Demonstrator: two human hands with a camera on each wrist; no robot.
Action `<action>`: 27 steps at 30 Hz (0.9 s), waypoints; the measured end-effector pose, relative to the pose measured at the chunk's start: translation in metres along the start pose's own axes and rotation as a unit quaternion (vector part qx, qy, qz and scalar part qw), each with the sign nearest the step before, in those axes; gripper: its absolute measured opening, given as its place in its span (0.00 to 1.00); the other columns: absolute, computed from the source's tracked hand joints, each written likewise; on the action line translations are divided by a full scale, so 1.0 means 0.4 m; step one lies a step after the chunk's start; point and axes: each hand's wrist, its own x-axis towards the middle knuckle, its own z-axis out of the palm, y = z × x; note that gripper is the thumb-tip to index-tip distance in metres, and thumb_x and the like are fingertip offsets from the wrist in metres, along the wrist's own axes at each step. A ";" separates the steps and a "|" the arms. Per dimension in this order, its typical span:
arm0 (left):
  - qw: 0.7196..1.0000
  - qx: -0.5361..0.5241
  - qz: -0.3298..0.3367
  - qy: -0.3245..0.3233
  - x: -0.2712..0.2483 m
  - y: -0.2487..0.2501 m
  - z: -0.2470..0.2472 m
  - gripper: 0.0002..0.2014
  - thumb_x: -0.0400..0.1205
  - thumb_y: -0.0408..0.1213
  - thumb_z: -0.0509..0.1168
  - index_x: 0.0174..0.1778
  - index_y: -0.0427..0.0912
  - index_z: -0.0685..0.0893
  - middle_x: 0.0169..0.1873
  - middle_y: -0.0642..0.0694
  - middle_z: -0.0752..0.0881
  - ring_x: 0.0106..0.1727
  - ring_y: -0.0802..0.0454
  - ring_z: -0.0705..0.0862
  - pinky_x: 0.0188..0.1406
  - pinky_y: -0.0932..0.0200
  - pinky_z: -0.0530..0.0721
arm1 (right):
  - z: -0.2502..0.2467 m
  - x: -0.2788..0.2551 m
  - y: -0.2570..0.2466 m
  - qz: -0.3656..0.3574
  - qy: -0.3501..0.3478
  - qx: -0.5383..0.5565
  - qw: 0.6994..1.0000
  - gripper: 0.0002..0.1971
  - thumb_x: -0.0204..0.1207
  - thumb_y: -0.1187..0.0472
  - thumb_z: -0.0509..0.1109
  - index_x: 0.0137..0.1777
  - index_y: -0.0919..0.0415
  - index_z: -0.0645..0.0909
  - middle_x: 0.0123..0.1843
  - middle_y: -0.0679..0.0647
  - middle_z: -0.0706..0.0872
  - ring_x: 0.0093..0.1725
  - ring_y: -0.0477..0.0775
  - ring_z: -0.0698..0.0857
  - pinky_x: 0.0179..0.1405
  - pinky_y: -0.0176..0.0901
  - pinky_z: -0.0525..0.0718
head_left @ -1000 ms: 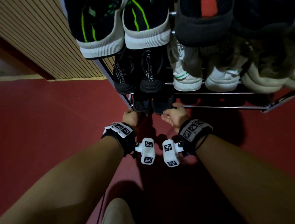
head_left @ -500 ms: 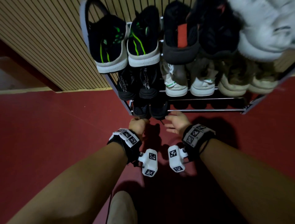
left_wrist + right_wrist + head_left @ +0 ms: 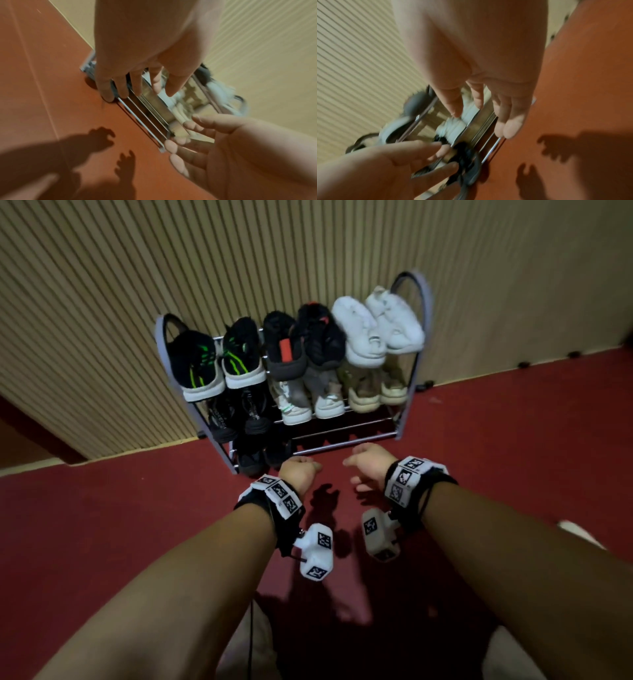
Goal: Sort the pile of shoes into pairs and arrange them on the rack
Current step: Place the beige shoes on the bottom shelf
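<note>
The grey metal shoe rack [image 3: 408,392] stands against the ribbed wall. Its top tier holds a black-and-green pair [image 3: 219,361], a black pair with a red tab [image 3: 301,344] and a white pair [image 3: 376,326]. Below sit a black pair [image 3: 239,416], a white-and-green pair [image 3: 308,402] and a beige pair [image 3: 376,392]. Another black pair [image 3: 260,455] fills the bottom tier's left end. My left hand [image 3: 299,474] and right hand [image 3: 368,463] hover just in front of the bottom rails, fingers relaxed and empty, as the left hand [image 3: 137,83] and right hand [image 3: 488,105] show in the wrist views.
Red floor [image 3: 120,508] spreads around the rack, with my hands' shadows on it. A ribbed beige wall [image 3: 274,251] runs behind. A small white thing [image 3: 575,534] lies on the floor at the right. My knees show at the bottom edge.
Both hands have let go of the bottom black pair and drawn back from the rack. The head view has pulled back, so the whole rack shows.
</note>
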 end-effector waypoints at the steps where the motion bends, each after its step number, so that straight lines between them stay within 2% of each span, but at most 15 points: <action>1: 1.000 0.008 0.000 -0.014 -0.037 0.009 0.020 0.06 0.77 0.32 0.72 0.46 0.45 0.82 0.31 0.51 0.78 0.29 0.56 0.73 0.29 0.61 0.68 | -0.035 -0.039 0.009 0.003 0.015 0.000 1.000 0.18 0.76 0.62 0.71 0.63 0.51 0.73 0.50 0.56 0.81 0.35 0.54 0.81 0.32 0.44 0.82; 4: 0.998 0.020 0.003 -0.057 -0.104 0.021 0.086 0.06 0.76 0.33 0.72 0.45 0.46 0.83 0.31 0.51 0.80 0.29 0.56 0.73 0.36 0.61 0.70 | -0.134 -0.125 0.033 0.008 0.062 -0.001 0.998 0.17 0.75 0.62 0.72 0.62 0.53 0.73 0.50 0.58 0.83 0.31 0.55 0.82 0.30 0.46 0.82; 7: 0.995 0.026 0.021 -0.090 -0.158 0.037 0.157 0.06 0.76 0.31 0.73 0.40 0.46 0.83 0.32 0.51 0.81 0.32 0.55 0.75 0.47 0.58 0.72 | -0.227 -0.185 0.061 0.009 0.096 0.008 0.995 0.20 0.74 0.63 0.73 0.65 0.55 0.74 0.56 0.61 0.85 0.37 0.60 0.84 0.34 0.49 0.83; 9: 0.993 0.036 0.036 -0.107 -0.181 0.045 0.214 0.06 0.76 0.32 0.73 0.39 0.47 0.83 0.35 0.49 0.83 0.34 0.52 0.77 0.46 0.58 0.72 | -0.285 -0.208 0.090 0.011 0.110 0.013 0.994 0.19 0.75 0.63 0.73 0.65 0.56 0.75 0.56 0.61 0.85 0.40 0.61 0.84 0.36 0.51 0.84; 12: 0.989 0.062 0.045 -0.125 -0.215 0.053 0.304 0.06 0.76 0.33 0.74 0.45 0.45 0.84 0.37 0.47 0.83 0.31 0.53 0.76 0.37 0.61 0.73 | -0.371 -0.236 0.134 0.029 0.121 0.024 0.992 0.20 0.77 0.63 0.72 0.67 0.55 0.74 0.54 0.59 0.82 0.41 0.60 0.84 0.31 0.47 0.83; 13: 0.987 0.073 0.047 -0.133 -0.227 0.052 0.342 0.06 0.76 0.33 0.73 0.46 0.45 0.84 0.37 0.48 0.83 0.33 0.52 0.76 0.38 0.61 0.73 | -0.407 -0.245 0.153 0.033 0.129 0.029 0.991 0.21 0.76 0.63 0.72 0.68 0.55 0.73 0.55 0.58 0.82 0.42 0.60 0.84 0.30 0.46 0.83; 14: 0.986 0.080 0.049 -0.137 -0.236 0.051 0.370 0.06 0.76 0.34 0.73 0.47 0.45 0.84 0.37 0.48 0.82 0.36 0.52 0.77 0.42 0.60 0.73 | -0.436 -0.252 0.167 0.034 0.135 0.029 0.990 0.22 0.76 0.62 0.73 0.69 0.55 0.73 0.57 0.59 0.82 0.44 0.61 0.85 0.32 0.48 0.84; 16: 0.982 0.095 0.050 -0.153 -0.260 0.043 0.442 0.07 0.77 0.34 0.73 0.48 0.43 0.84 0.37 0.48 0.82 0.38 0.51 0.77 0.48 0.57 0.73 | -0.510 -0.266 0.207 0.035 0.157 0.022 0.987 0.24 0.75 0.62 0.73 0.71 0.57 0.74 0.60 0.60 0.82 0.51 0.63 0.84 0.43 0.55 0.87; 18: 0.978 0.109 0.042 -0.171 -0.279 0.028 0.519 0.08 0.77 0.34 0.73 0.50 0.42 0.84 0.38 0.47 0.83 0.39 0.50 0.77 0.51 0.56 0.75 | -0.586 -0.279 0.254 0.042 0.173 0.015 0.984 0.23 0.75 0.62 0.74 0.69 0.60 0.75 0.56 0.60 0.81 0.51 0.63 0.84 0.49 0.58 0.86; 20: 0.973 0.125 0.041 -0.189 -0.304 0.014 0.584 0.07 0.77 0.36 0.72 0.50 0.42 0.85 0.41 0.46 0.84 0.43 0.49 0.78 0.56 0.53 0.79 | -0.652 -0.287 0.299 0.056 0.187 0.026 0.980 0.20 0.76 0.64 0.73 0.66 0.61 0.76 0.52 0.60 0.82 0.43 0.62 0.85 0.39 0.54 0.86; 21: 0.969 0.138 0.043 -0.198 -0.316 0.004 0.626 0.06 0.78 0.35 0.71 0.49 0.42 0.85 0.41 0.46 0.84 0.43 0.49 0.78 0.55 0.53 0.80 | -0.690 -0.293 0.329 0.063 0.199 0.031 0.978 0.19 0.76 0.65 0.72 0.66 0.61 0.76 0.51 0.59 0.81 0.40 0.60 0.85 0.36 0.52 0.85; 23: 0.961 0.152 0.053 -0.224 -0.334 -0.011 0.700 0.03 0.79 0.32 0.70 0.41 0.40 0.83 0.32 0.47 0.83 0.37 0.51 0.79 0.39 0.62 0.78 | -0.762 -0.297 0.383 0.080 0.215 0.034 0.973 0.17 0.76 0.66 0.72 0.65 0.62 0.76 0.50 0.60 0.82 0.43 0.61 0.86 0.40 0.53 0.86; 25: 0.947 0.172 0.064 -0.265 -0.341 -0.032 0.762 0.13 0.80 0.25 0.67 0.30 0.41 0.77 0.20 0.52 0.80 0.24 0.58 0.79 0.23 0.67 0.76 | -0.822 -0.298 0.440 0.099 0.219 0.048 0.970 0.09 0.77 0.68 0.70 0.57 0.64 0.78 0.45 0.61 0.83 0.42 0.63 0.87 0.44 0.54 0.87; 26: 0.935 0.200 0.064 -0.285 -0.345 -0.043 0.800 0.15 0.80 0.24 0.66 0.29 0.43 0.76 0.20 0.54 0.80 0.23 0.61 0.78 0.24 0.68 0.77 | -0.854 -0.297 0.472 0.112 0.224 0.056 0.967 0.05 0.77 0.68 0.69 0.52 0.64 0.79 0.43 0.61 0.84 0.41 0.63 0.87 0.46 0.55 0.87; 27: 0.924 0.228 0.062 -0.302 -0.343 -0.058 0.830 0.14 0.80 0.26 0.66 0.31 0.45 0.78 0.25 0.53 0.81 0.27 0.60 0.80 0.30 0.66 0.81 | -0.881 -0.291 0.502 0.127 0.231 0.055 0.963 0.02 0.77 0.68 0.68 0.48 0.64 0.79 0.42 0.61 0.84 0.42 0.64 0.87 0.50 0.58 0.87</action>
